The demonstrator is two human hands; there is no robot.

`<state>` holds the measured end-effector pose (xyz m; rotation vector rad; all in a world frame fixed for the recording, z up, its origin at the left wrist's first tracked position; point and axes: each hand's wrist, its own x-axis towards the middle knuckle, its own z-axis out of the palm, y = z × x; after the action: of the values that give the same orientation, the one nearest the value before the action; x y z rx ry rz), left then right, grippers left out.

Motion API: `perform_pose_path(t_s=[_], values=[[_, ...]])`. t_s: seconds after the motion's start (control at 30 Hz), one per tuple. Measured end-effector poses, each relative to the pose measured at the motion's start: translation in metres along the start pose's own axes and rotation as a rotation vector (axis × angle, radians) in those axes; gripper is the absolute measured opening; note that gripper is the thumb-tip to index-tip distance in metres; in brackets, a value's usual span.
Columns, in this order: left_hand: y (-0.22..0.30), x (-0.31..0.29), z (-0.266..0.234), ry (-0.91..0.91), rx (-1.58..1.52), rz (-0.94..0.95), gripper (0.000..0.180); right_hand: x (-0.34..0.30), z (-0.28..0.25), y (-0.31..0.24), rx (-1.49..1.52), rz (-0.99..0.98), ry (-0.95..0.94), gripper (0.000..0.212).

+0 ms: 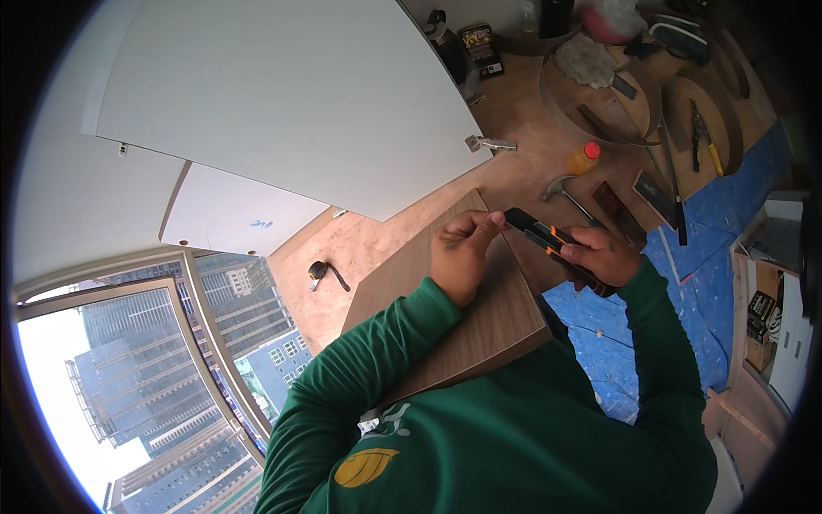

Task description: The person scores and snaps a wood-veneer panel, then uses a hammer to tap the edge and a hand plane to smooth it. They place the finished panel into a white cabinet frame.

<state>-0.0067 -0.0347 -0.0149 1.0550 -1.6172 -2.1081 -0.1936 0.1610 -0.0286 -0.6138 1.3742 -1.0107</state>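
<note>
My right hand (606,254) is closed around a black utility knife with orange parts (548,236), its front end pointing up and left. My left hand (462,250) has thumb and fingers pinched together right at that front end. Whatever lies between those fingertips is too small to make out. Under my left wrist is a brown wood-grain panel (505,313), tilted across my lap, with a thick near edge. Both hands are above its right side.
A claw hammer (561,188), a red-capped bottle (585,159), pliers (704,141) and coiled edging strips (655,86) lie beyond my right hand. A tape measure (319,272) sits left. White panels (282,94) fill the upper left; blue sheeting (599,343) covers the right floor.
</note>
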Motion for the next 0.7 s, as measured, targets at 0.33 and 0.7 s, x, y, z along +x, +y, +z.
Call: perform_pose_path(t_s=[0.33,0.7], values=[[-0.002,0.006,-0.002,-0.064,-0.035,-0.051,0.02,-0.006,-0.01,0.026,0.122,0.029,0.095,0.024],[0.084,-0.048,0.011,-0.786,0.519,0.499,0.039,0.006,-0.007,0.077,0.55,0.009,0.126,0.027]])
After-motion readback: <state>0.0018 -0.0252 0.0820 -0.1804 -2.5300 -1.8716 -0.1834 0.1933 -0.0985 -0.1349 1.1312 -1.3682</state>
